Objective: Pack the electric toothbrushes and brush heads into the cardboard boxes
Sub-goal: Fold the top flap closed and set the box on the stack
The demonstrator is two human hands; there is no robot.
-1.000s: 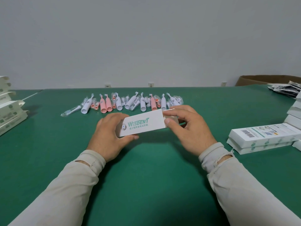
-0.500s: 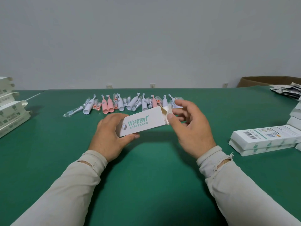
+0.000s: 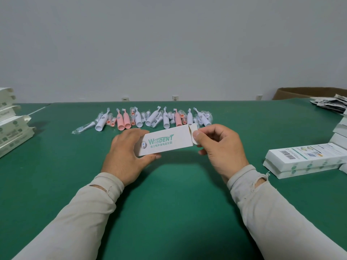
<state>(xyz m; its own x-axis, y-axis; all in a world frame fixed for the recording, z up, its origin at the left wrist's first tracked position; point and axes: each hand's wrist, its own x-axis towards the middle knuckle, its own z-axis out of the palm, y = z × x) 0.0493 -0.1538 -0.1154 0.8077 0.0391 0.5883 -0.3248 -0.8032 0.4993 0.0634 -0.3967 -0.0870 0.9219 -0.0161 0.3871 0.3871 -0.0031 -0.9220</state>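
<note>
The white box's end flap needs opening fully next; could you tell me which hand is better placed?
Right hand: it already pinches the flap, while the left hand grips the white box.

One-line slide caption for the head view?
Left hand holds white box; right hand pinches its end flap, toothbrushes behind.

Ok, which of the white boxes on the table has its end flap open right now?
The Wisdent box held between the left hand and right hand; its right end flap stands open. The stacked boxes at right lie flat, untouched.
</note>
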